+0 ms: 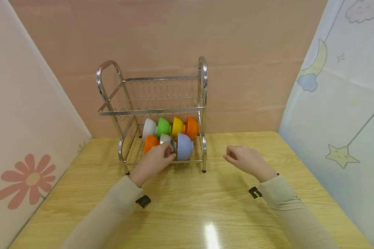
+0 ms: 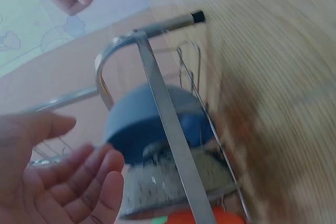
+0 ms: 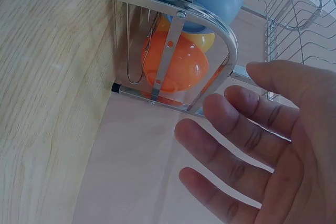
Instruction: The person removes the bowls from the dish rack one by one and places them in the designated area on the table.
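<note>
My left hand [image 1: 154,160] is in front of the lower tier of a metal dish rack [image 1: 151,111], overlapping the patterned whitish bowl [image 1: 165,138] in the head view. In the left wrist view its fingers [image 2: 107,179] are loosely bent, with a gap to the thumb and nothing held. Beside the patterned bowl are a light blue bowl [image 1: 185,147] and an orange bowl [image 1: 150,142], partly hidden by the hand. To the right of the rack my right hand [image 1: 247,159] hovers over the table, fingers [image 3: 231,161] relaxed and holding nothing.
Behind the front bowls stand a white bowl [image 1: 148,129], a green bowl [image 1: 163,127], a yellow bowl [image 1: 177,128] and another orange bowl [image 1: 192,128], all on edge. The rack's upper tier overhangs them. The wooden table [image 1: 202,204] meets a pinkish back wall [image 1: 243,86].
</note>
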Action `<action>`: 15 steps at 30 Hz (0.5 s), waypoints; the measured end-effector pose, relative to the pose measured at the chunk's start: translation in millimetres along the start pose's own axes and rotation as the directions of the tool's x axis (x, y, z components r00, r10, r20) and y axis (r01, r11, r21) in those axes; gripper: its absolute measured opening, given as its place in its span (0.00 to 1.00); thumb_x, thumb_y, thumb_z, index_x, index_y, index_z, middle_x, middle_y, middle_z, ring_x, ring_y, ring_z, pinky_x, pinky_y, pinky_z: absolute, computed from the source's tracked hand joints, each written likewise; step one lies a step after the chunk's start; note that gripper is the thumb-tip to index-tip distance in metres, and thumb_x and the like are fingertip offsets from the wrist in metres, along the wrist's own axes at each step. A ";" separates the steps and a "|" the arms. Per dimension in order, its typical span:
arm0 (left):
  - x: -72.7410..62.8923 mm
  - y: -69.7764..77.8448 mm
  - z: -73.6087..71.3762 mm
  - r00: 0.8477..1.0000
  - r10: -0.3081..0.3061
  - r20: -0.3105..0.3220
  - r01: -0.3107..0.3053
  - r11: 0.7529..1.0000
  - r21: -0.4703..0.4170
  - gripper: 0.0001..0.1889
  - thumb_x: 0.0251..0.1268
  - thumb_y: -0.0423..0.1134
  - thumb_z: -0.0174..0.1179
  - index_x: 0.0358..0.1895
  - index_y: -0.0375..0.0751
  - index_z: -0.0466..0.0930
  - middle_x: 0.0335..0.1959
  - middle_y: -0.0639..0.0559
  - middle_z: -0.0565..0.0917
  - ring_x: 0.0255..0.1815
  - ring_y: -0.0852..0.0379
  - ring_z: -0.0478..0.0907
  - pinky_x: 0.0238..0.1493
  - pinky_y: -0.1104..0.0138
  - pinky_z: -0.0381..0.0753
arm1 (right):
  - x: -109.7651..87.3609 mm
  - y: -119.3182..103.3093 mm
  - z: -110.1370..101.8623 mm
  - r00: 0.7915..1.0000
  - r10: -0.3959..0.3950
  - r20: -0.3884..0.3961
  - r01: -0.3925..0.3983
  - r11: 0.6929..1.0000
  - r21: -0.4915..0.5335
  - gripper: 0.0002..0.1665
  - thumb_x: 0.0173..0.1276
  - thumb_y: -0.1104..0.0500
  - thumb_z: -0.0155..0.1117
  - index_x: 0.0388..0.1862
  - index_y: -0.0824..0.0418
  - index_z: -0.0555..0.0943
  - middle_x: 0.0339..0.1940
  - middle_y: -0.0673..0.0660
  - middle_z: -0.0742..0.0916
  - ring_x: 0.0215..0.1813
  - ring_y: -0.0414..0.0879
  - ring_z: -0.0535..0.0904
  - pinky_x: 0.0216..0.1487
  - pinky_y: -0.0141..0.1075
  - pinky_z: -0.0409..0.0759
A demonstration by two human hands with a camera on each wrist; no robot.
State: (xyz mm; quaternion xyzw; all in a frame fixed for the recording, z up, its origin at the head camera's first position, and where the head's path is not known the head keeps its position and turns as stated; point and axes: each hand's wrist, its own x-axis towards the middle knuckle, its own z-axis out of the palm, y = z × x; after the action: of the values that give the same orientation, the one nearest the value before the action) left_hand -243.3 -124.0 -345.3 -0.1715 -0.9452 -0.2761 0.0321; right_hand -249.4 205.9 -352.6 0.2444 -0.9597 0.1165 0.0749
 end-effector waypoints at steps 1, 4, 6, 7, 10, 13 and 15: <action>2.7 1.8 1.0 1.000 -0.023 -0.003 0.023 0.999 -0.042 0.10 0.68 0.43 0.60 0.44 0.41 0.76 0.28 0.53 0.81 0.23 0.59 0.75 0.25 0.68 0.76 | -0.2 -0.1 0.2 1.000 -0.001 -0.002 0.001 1.000 0.001 0.11 0.72 0.49 0.59 0.29 0.50 0.75 0.18 0.42 0.75 0.20 0.36 0.67 0.20 0.32 0.65; 10.3 6.7 6.5 0.997 -0.081 0.006 0.081 0.986 -0.145 0.16 0.69 0.42 0.59 0.53 0.37 0.73 0.37 0.49 0.82 0.34 0.56 0.79 0.35 0.65 0.80 | -0.7 -0.2 0.8 1.000 -0.006 -0.010 0.006 1.000 0.000 0.11 0.71 0.49 0.59 0.29 0.50 0.75 0.18 0.42 0.75 0.20 0.36 0.67 0.20 0.32 0.65; 14.3 9.2 12.0 0.995 -0.101 0.015 0.102 0.980 -0.168 0.20 0.69 0.42 0.59 0.58 0.34 0.70 0.41 0.47 0.82 0.38 0.55 0.80 0.38 0.65 0.81 | -1.0 0.1 1.2 1.000 -0.007 -0.012 0.007 1.000 -0.004 0.11 0.71 0.49 0.59 0.28 0.49 0.74 0.18 0.42 0.75 0.20 0.36 0.67 0.20 0.32 0.65; 15.6 10.4 15.0 0.994 -0.112 0.018 0.113 0.978 -0.175 0.22 0.70 0.41 0.58 0.60 0.33 0.69 0.42 0.47 0.82 0.38 0.55 0.80 0.38 0.65 0.81 | -1.2 0.2 1.4 1.000 -0.008 -0.010 0.008 1.000 -0.003 0.11 0.71 0.49 0.59 0.28 0.49 0.74 0.18 0.42 0.75 0.20 0.36 0.67 0.20 0.32 0.65; 19.0 13.1 23.3 0.992 -0.124 0.020 0.125 0.975 -0.183 0.25 0.71 0.39 0.56 0.65 0.30 0.63 0.42 0.45 0.82 0.34 0.57 0.78 0.33 0.68 0.80 | -1.8 0.7 2.0 1.000 -0.006 0.001 0.006 1.000 -0.001 0.12 0.72 0.49 0.58 0.28 0.49 0.74 0.18 0.42 0.75 0.20 0.36 0.67 0.20 0.32 0.65; 21.1 16.2 28.8 0.991 -0.135 0.011 0.134 0.969 -0.205 0.26 0.72 0.36 0.54 0.66 0.27 0.60 0.41 0.41 0.82 0.28 0.55 0.75 0.29 0.68 0.76 | -2.4 1.0 2.5 1.000 -0.006 0.009 0.006 1.000 0.005 0.12 0.72 0.49 0.58 0.28 0.49 0.74 0.18 0.42 0.75 0.20 0.36 0.67 0.20 0.32 0.65; 22.8 17.7 31.7 0.990 -0.144 0.002 0.141 0.967 -0.213 0.26 0.72 0.36 0.54 0.67 0.27 0.59 0.44 0.39 0.82 0.30 0.54 0.76 0.30 0.68 0.77 | -2.7 1.0 2.8 1.000 -0.007 0.005 0.007 1.000 0.004 0.12 0.72 0.49 0.58 0.28 0.49 0.74 0.18 0.42 0.74 0.20 0.36 0.67 0.20 0.32 0.65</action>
State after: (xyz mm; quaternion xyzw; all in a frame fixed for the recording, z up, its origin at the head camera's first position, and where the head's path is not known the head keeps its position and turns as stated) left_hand -257.6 -86.2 -359.5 -0.1040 -0.9199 -0.3781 0.0000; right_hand -247.8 207.3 -356.0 0.2483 -0.9588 0.1177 0.0724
